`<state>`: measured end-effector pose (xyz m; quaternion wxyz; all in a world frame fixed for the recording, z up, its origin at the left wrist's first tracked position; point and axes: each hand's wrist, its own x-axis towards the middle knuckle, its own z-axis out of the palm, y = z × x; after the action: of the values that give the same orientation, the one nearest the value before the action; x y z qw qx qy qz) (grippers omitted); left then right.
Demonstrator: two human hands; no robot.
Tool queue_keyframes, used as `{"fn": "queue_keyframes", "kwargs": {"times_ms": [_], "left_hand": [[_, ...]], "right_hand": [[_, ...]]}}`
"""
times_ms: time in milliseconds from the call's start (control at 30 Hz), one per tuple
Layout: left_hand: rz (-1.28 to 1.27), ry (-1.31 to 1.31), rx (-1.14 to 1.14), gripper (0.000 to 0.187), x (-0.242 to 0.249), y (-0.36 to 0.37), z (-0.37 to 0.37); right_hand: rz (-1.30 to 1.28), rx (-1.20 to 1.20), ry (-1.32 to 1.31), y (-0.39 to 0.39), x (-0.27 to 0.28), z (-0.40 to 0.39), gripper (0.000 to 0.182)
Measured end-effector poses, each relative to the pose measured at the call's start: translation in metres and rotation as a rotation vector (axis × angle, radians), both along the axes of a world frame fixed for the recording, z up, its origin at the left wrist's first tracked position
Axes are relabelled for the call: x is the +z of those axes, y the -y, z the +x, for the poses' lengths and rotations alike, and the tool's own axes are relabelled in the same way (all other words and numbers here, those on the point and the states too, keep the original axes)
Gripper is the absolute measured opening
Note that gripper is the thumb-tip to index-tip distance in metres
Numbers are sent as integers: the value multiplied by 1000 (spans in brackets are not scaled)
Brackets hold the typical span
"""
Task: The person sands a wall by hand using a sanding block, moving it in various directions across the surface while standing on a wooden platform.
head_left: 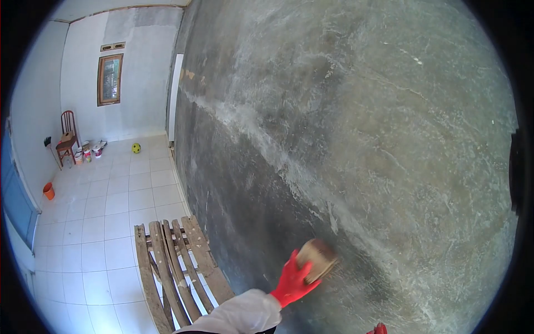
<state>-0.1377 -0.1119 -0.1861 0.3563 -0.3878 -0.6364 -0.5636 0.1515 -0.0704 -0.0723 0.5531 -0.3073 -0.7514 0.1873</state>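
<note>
My left hand (293, 279), in a red glove and a white sleeve, is closed around a tan, block-like brush (318, 260) against the grey plastered wall (345, 139). Motion blurs the brush's far edge, so its bristles are hard to make out. At the bottom edge, right of centre, just a red-gloved tip of my right hand (379, 329) shows; the rest of it is out of frame.
A rough wooden platform (178, 267) of slats and poles stands below left, beside the wall. Farther off on the tiled floor (105, 222) are an orange bucket (49, 191), a chair (67, 139), paint containers (87, 155) and a yellow-green ball (136, 148).
</note>
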Motion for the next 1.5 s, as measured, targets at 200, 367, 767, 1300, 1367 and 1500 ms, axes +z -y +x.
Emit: {"fn": "queue_keyframes", "kwargs": {"times_ms": [200,367,767,1300,1367,1500], "left_hand": [[102,-33,33,89,80,-3,-12],[149,-158,50,79,228,-3,-32],[6,8,46,101,-9,-3,-12],[78,199,209,93,5,3,-55],[76,199,222,93,7,4,-57],[104,13,194,93,119,9,-80]], "right_hand": [[-33,20,72,0,11,3,27],[-58,-3,4,4,25,-12,27],[11,90,35,0,12,-33,27],[531,-258,97,-53,35,-45,25],[555,-208,74,-58,35,-49,21],[609,-227,90,-69,38,-48,20]]}}
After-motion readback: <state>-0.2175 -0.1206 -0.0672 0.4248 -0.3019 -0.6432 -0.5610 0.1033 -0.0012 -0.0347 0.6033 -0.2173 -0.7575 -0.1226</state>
